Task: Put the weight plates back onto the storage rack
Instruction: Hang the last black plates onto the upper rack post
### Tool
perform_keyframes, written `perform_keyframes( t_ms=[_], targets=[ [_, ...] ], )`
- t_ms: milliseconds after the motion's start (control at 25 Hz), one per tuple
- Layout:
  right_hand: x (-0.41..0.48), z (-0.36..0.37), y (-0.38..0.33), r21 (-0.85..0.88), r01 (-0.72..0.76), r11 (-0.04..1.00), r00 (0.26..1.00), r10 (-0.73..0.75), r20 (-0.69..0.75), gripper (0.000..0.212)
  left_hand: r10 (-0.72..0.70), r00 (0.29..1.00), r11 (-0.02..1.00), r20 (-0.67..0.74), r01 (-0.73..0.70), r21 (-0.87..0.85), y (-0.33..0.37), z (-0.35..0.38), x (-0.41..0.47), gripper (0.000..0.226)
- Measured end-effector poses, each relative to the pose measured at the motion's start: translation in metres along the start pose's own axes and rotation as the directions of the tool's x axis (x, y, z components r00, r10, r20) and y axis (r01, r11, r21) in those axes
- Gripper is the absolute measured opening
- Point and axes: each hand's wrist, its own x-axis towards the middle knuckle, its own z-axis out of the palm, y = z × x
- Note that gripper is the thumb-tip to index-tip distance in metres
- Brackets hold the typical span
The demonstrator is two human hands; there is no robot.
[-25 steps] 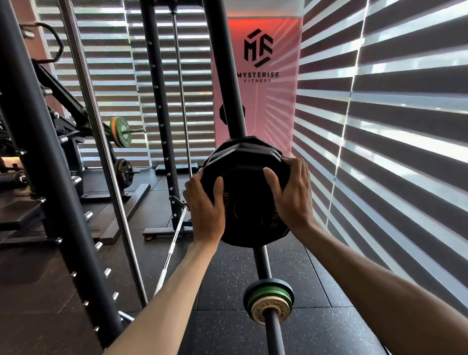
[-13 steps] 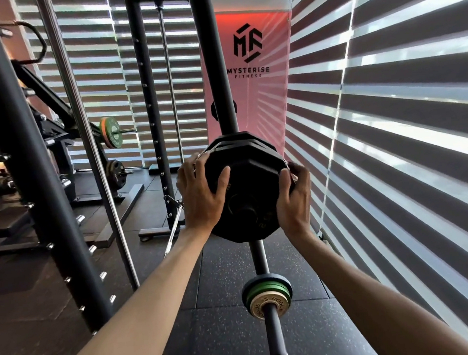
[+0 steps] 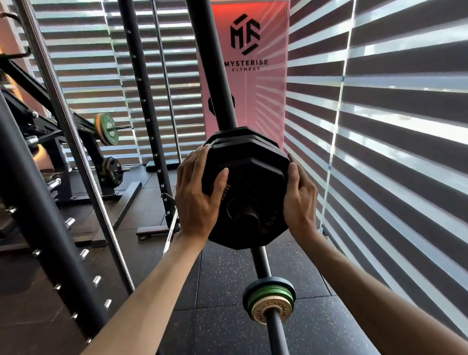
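Observation:
A black many-sided weight plate (image 3: pixel 251 181) sits on a peg of the black storage rack upright (image 3: pixel 211 66), with the peg's end (image 3: pixel 247 216) showing through its centre hole. More black plates are stacked behind it. My left hand (image 3: pixel 199 197) grips the plate's left edge with the thumb on its face. My right hand (image 3: pixel 300 200) clasps its right edge. Lower on the same upright, small green and tan plates (image 3: pixel 269 301) hang on another peg.
A thick black rack post (image 3: pixel 21 181) with pegs stands at left, a chrome guide rod (image 3: pixel 85 167) beside it. A barbell with green and orange plates (image 3: pixel 107 129) rests further back. Striped window blinds (image 3: pixel 393 135) close the right side. Black rubber floor (image 3: pixel 217 320) lies below.
The plate has slid further back along the peg against the stack, and the peg's end now shows through its hole. Both hands stayed on its edges.

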Motion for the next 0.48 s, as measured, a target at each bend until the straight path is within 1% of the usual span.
perform_keyframes(
  t_ms=[160, 240, 280, 400, 480],
  targets=[
    [0.006, -0.010, -0.007, -0.032, 0.056, 0.998, 0.988, -0.051, 0.143, 0.055, -0.022, 1.000, 1.000, 0.015, 0.022, -0.008, -0.001, -0.001, 0.000, 0.060],
    [0.005, -0.014, -0.010, -0.040, 0.041, 0.998, 0.983, -0.033, 0.181, 0.056, -0.030, 0.999, 0.999, 0.031, 0.030, 0.014, 0.002, -0.004, 0.001, 0.061],
    [0.001, -0.015, -0.011, -0.035, 0.034, 0.999, 0.986, -0.028, 0.163, 0.056, -0.048, 0.998, 0.999, 0.032, 0.047, 0.024, 0.005, -0.006, -0.001, 0.061],
    [-0.010, -0.010, -0.019, -0.042, 0.060, 0.997, 0.998, -0.060, 0.013, 0.053, -0.133, 0.991, 0.991, -0.027, 0.133, 0.031, 0.013, -0.003, -0.003, 0.060],
    [-0.014, 0.000, -0.022, -0.082, 0.064, 0.995, 0.998, -0.066, -0.020, 0.055, -0.148, 0.988, 0.988, -0.045, 0.149, 0.031, 0.013, 0.000, -0.001, 0.057]
  ],
)
